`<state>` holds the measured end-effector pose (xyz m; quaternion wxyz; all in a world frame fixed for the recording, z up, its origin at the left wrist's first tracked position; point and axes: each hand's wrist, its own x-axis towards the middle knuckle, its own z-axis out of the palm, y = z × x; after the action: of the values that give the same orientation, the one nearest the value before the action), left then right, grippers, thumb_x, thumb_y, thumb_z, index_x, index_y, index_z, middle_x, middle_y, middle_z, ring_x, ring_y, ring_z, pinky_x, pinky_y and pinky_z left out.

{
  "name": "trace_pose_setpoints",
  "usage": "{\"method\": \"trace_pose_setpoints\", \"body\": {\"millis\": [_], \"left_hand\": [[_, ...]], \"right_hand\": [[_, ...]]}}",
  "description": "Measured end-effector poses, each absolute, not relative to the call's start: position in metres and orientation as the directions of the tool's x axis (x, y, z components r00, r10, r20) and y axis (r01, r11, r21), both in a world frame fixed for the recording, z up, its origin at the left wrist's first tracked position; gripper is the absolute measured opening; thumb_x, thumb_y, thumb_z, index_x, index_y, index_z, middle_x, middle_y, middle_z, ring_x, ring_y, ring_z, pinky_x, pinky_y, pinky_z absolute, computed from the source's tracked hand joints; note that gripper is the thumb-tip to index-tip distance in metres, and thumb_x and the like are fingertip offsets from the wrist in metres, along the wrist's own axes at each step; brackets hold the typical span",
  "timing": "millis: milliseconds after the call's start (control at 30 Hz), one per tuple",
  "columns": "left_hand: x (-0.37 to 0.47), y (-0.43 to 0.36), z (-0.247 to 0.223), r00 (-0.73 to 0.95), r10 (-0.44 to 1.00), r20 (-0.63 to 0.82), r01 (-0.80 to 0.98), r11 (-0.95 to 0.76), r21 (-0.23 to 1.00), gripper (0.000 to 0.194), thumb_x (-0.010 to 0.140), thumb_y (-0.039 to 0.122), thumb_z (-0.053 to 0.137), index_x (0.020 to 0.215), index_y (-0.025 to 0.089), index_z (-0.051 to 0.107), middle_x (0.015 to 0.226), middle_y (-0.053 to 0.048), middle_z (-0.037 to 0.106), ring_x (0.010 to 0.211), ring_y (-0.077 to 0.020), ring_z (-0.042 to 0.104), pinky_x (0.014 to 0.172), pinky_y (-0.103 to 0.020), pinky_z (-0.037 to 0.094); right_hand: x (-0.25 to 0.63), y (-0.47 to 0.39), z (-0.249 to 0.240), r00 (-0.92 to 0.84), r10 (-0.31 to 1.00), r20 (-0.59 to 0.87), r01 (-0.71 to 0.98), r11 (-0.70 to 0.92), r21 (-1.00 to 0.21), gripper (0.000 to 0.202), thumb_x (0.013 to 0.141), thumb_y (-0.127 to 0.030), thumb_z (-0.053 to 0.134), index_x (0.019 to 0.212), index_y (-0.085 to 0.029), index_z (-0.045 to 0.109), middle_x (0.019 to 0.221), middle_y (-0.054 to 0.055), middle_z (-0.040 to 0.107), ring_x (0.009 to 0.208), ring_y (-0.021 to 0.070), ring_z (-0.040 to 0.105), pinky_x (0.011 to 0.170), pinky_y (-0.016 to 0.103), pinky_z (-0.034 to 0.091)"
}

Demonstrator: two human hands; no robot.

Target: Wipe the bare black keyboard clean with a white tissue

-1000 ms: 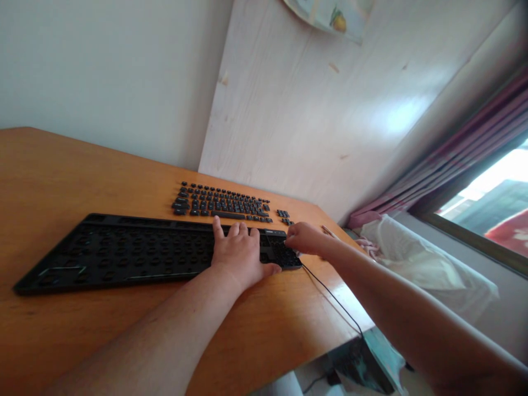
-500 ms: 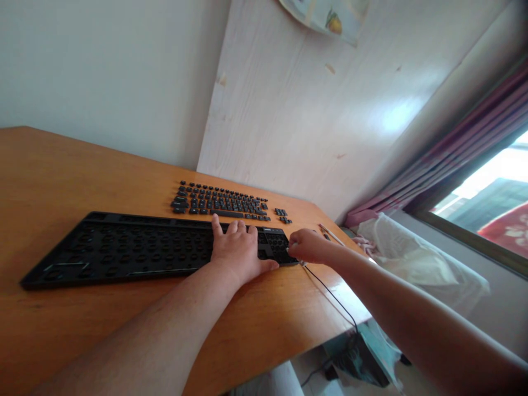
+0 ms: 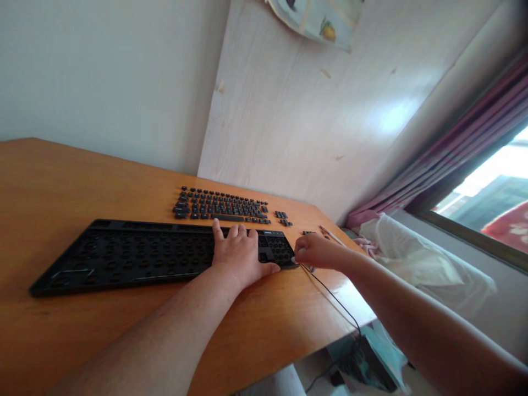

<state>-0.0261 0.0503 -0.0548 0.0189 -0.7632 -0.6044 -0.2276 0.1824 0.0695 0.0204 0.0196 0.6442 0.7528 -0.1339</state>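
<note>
Your left forearm [image 3: 177, 324] and right forearm [image 3: 404, 305] are bare as far as they show, both smooth, rounded and narrowing toward unadorned wrists [image 3: 225, 281], while your left hand [image 3: 236, 256] has short, blunt-tipped fingers [image 3: 233, 231] and a stout thumb [image 3: 271, 268], and your right hand [image 3: 320, 252] is likewise ungloved.

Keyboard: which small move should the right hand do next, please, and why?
Perhaps move the right hand slightly left, over the number-pad section: the pale item seemingly pinched in its fingers is at the right end of the keyboard, which the left hand appears to steady.
</note>
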Motion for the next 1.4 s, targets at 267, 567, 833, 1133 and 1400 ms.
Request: {"method": "trace_pose_setpoints", "body": {"millis": [267,567,833,1133,1400], "left_hand": [[-0.025,0.049,-0.056,0.162,0.912,0.376,0.934,-0.265,0.240,0.088,0.064,0.085,0.045,0.122,0.021,0.059,0.139,-0.019,0.053,0.132,-0.0399,0.039,0.109,-0.066,-0.014],[-0.027,0.049,-0.056,0.173,0.905,0.389,0.930,-0.281,0.239,0.088,0.064,0.086,0.044,0.121,0.020,0.060,0.138,-0.020,0.054,0.131,-0.0395,0.041,0.109,-0.068,-0.013],[-0.026,0.050,-0.058,0.168,0.912,0.374,0.935,-0.267,0.231,0.086,0.065,0.084,0.045,0.124,0.022,0.058,0.140,-0.018,0.053,0.133,-0.0405,0.038,0.110,-0.067,-0.013],[-0.027,0.049,-0.057,0.185,0.906,0.380,0.936,-0.281,0.214,0.093,0.063,0.088,0.042,0.124,0.019,0.059,0.137,-0.020,0.054,0.131,-0.0411,0.039,0.110,-0.068,-0.010],[-0.029,0.049,-0.056,0.193,0.915,0.355,0.943,-0.273,0.191,0.090,0.067,0.086,0.041,0.127,0.021,0.056,0.141,-0.019,0.051,0.134,-0.0404,0.037,0.111,-0.068,-0.009]], "right_hand": [[0.158,0.085,0.028,-0.033,0.997,-0.076,0.962,0.011,-0.274,0.009,0.076,-0.020,0.063,0.080,-0.016,0.070,0.055,-0.001,0.061,0.047,0.0100,0.054,0.046,0.018,0.037],[0.163,0.133,-0.008,-0.204,0.979,-0.017,0.958,0.196,-0.210,0.015,0.073,-0.018,0.060,0.083,-0.013,0.072,0.070,0.003,0.068,0.059,0.0125,0.059,0.050,0.019,0.038],[0.161,0.118,-0.004,-0.227,0.973,-0.038,0.972,0.224,-0.068,0.018,0.070,-0.023,0.060,0.083,-0.019,0.073,0.069,0.001,0.067,0.063,0.0147,0.058,0.053,0.022,0.034],[0.152,0.085,0.006,-0.216,0.975,-0.047,0.969,0.220,0.115,0.021,0.071,-0.030,0.058,0.086,-0.025,0.073,0.080,0.005,0.071,0.072,0.0203,0.061,0.053,0.025,0.031],[0.157,0.073,0.001,-0.204,0.978,-0.050,0.970,0.208,0.124,0.021,0.071,-0.030,0.059,0.085,-0.025,0.073,0.082,0.007,0.072,0.073,0.0229,0.064,0.053,0.026,0.031]]}}
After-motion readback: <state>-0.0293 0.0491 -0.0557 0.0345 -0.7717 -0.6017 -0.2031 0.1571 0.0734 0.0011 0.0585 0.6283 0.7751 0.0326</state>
